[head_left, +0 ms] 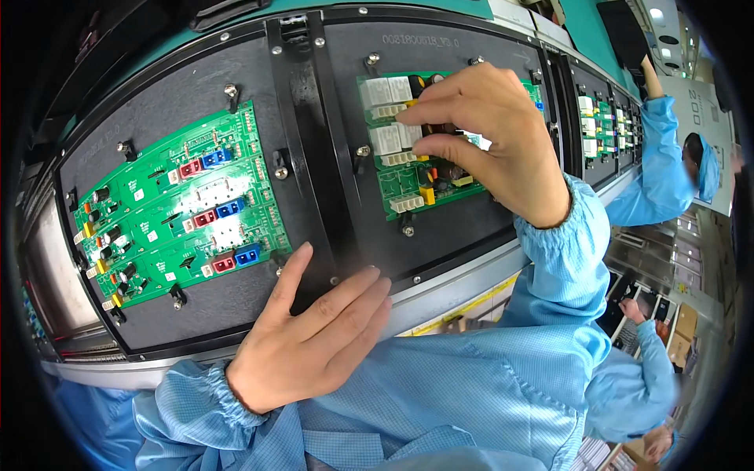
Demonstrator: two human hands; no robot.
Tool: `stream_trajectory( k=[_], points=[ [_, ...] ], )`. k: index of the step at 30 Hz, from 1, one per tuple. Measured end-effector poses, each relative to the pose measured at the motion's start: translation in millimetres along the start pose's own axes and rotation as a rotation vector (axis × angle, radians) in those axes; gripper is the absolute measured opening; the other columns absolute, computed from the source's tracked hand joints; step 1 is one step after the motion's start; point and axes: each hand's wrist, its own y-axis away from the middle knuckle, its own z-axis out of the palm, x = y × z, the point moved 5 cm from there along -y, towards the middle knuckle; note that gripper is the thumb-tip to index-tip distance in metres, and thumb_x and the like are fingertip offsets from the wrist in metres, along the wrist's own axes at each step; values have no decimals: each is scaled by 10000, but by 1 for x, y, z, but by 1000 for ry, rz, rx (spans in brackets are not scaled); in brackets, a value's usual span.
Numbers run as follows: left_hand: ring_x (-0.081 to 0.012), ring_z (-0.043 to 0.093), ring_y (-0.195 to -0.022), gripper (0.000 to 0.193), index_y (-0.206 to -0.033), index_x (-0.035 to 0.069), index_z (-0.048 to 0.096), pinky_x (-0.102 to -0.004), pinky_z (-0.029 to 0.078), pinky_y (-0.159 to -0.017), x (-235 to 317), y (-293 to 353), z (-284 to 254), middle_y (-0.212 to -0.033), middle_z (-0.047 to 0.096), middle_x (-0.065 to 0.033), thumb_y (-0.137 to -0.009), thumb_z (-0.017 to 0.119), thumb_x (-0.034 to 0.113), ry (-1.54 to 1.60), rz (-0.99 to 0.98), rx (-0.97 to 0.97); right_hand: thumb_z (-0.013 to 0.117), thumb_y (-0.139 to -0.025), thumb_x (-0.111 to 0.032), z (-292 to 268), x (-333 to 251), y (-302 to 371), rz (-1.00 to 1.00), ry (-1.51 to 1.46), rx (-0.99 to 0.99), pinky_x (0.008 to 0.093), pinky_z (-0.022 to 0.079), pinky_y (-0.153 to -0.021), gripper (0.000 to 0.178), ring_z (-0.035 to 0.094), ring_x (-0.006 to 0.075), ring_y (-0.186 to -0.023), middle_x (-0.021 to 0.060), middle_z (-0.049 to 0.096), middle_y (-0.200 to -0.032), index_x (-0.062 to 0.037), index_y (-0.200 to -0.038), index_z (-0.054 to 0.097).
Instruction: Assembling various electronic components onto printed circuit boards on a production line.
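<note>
Seating the white blocks (pixel 386 137): best done, I judge, with a light, straight-down touch, each block kept square to the green board (pixel 397 182), neighbours left undisturbed.
Board support: board lies in the black carrier (pixel 471 235), so pressure should stay even, and the wrist clear of the tall parts.
Right hand (pixel 503 149): thumb and forefinger tips apart, curved toward each other over the block columns; cannot tell whether they grip or touch a block.
Block position: one white block shows right at the gap between those tips; others just to their left.
Left hand (pixel 314 337): holding nothing visible, thumb spread from the fingers, near the carrier's front edge; contact unclear.
</note>
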Motion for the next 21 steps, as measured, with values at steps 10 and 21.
stream_trajectory(
  k=[10, 21],
  points=[
    [-160, 596, -1216, 286, -1090, 105, 737, -645, 305, -1130, 2, -13, 2, -1207, 672, -2, -807, 707, 119, -57, -6, -19, 781, -738, -115, 0, 1, 2, -46, 60, 58, 346, 393, -794, 239, 603, 217, -930, 14, 684, -973, -106, -976, 751],
    [-172, 559, -1267, 326, -1143, 83, 717, -632, 285, -1145, -4, -14, 3, -1252, 651, -21, -820, 706, 128, -84, -54, -30, 777, -747, -137, 1, -3, -2, 24, 131, 39, 352, 409, -832, 248, 610, 233, -972, 39, 685, -979, -97, -989, 739]
  ],
)
